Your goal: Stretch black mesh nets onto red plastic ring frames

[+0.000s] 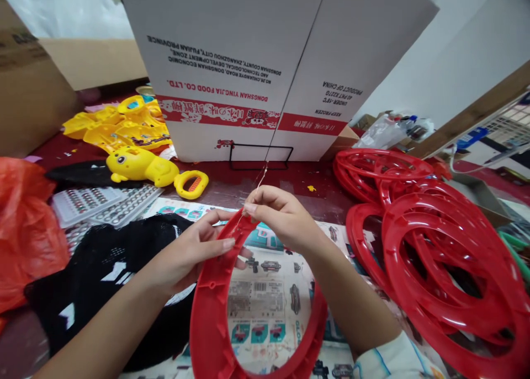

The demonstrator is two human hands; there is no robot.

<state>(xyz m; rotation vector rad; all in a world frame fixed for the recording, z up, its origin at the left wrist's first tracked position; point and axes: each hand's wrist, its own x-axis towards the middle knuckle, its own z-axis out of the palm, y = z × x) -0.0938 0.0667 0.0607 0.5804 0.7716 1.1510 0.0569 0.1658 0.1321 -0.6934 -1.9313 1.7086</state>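
A red plastic ring (211, 296), oval to the eye and ribbed inside, is tilted upright in front of me. My left hand (199, 249) grips its upper left rim, thumb on the near face and fingers behind. At the ring's top, my right hand (275, 210) pinches a thin copper-coloured wire (257, 194) between thumb and forefinger. The wire runs up from the fingertips toward a black wire frame (260, 146) before the white carton. Whether the wire is fastened to the ring is hidden by the fingers.
A large white carton (232, 47) stands behind. More red rings (439, 257) are heaped at right. On the left lie a yellow toy (144, 166), yellow plastic parts (124, 125), trays of small round pieces (120, 205), black cloth (111, 268) and an orange bag (28, 241).
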